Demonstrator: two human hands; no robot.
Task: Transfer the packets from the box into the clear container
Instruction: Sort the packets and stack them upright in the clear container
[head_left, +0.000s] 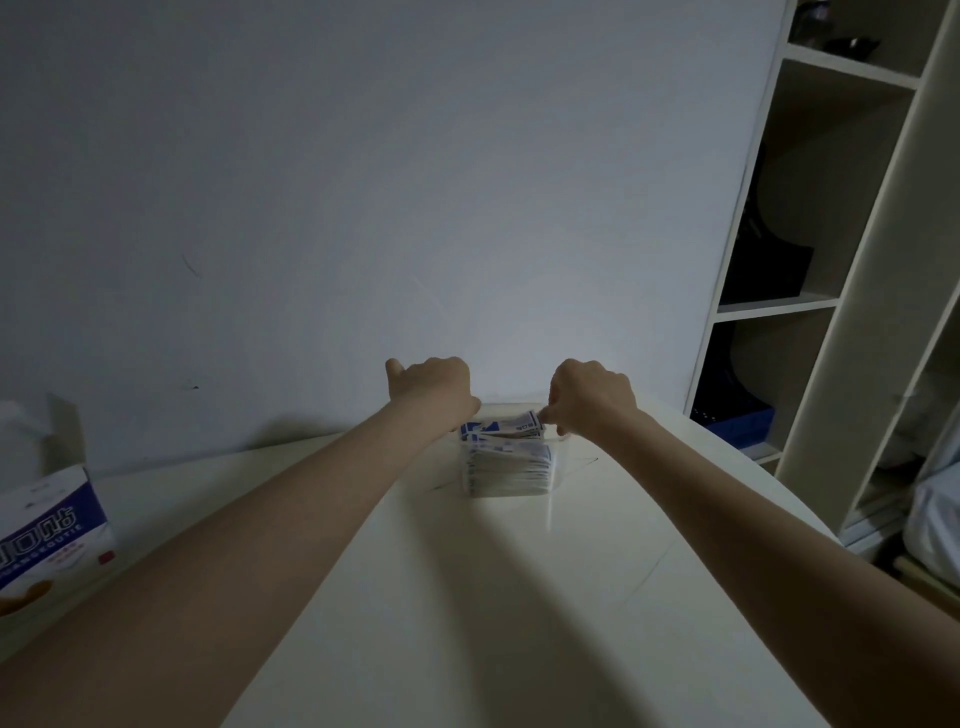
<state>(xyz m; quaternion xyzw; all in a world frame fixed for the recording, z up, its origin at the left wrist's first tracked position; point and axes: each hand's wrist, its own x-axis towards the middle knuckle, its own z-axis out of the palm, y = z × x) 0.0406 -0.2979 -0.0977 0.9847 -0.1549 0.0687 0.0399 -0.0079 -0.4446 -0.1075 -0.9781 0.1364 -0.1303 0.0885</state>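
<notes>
Reaching over the pale round table (467, 597), both bare arms met at a small clear plastic container (558, 470) near its far edge. That container was packed with a stack of blue-and-white packets (506, 462), the topmost rising above the rim. The right hand (592, 397) pinched the right end of the top packets. The left hand (434, 387) sat curled at the container's left side; whether it grasped anything could not be told. An opened white-and-purple cardboard box (49, 519) stood well apart at the left edge.

Table (519, 597) open before container (511, 467); box (47, 519) far left
</notes>
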